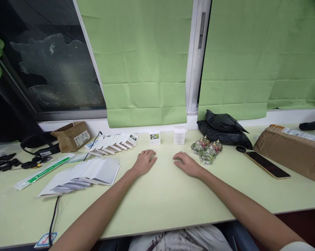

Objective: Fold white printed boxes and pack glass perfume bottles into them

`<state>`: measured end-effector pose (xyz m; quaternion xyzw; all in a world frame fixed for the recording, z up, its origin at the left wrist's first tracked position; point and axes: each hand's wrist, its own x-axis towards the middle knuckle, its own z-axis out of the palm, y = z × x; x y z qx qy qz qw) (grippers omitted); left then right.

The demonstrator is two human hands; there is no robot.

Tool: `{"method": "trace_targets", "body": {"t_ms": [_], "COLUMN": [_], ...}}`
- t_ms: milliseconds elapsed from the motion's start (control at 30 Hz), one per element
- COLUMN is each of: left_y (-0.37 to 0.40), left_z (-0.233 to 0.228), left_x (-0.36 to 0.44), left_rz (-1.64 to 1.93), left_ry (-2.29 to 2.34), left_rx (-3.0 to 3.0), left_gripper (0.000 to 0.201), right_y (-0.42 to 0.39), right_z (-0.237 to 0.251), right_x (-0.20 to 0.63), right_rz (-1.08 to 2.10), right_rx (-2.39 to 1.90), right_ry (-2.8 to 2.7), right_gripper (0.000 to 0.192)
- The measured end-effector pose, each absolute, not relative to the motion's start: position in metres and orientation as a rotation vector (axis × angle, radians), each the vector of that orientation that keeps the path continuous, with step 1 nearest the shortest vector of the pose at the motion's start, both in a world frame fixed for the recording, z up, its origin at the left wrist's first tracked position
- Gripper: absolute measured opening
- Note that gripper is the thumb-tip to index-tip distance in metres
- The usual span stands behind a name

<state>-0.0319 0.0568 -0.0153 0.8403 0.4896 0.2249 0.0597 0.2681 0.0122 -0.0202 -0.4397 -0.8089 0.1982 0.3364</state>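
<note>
My left hand (pixel 145 162) rests palm down on the pale green table (pixel 157 195), fingers loosely spread and holding nothing. Across from it, my right hand (pixel 186 164) lies on the table with its fingers slightly curled and apart, nothing in it. Just beyond the left hand stands a small white box with a picture (pixel 154 138). A second white box with printed text (pixel 179 136) stands upright beyond the right hand. Several clear-wrapped round ornaments (pixel 207 150) lie right of that hand. Left of my left hand, a row of small white boxes (pixel 114 143) leans together.
Flattened white cartons (pixel 81 174) fan out at the left, near a green-striped packet (pixel 47 170) and an open cardboard box (pixel 71 137). A black plastic bag (pixel 224 130), a phone (pixel 267 164) and a brown package (pixel 290 150) sit at the right. A black cable (pixel 53 219) crosses the left front.
</note>
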Motion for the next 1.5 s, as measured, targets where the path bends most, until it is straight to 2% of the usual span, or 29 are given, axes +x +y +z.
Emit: {"method": "trace_targets", "body": {"t_ms": [700,1500], "left_y": [0.0604,0.0565], "left_z": [-0.022,-0.0179], "left_x": [-0.0341,-0.032], "left_rz": [0.694,0.669], "left_ry": [1.478,1.468], "left_rx": [2.56,2.57], "left_gripper": [0.037,0.037], "right_y": [0.0093,0.0099], "right_z": [-0.021,-0.0208], "right_x": [0.2669,0.2691], "right_rz": [0.481,0.502], "right_rx": [-1.126,-1.126], "right_ry": [-2.131,-2.161], "right_gripper": [0.017,0.022]}}
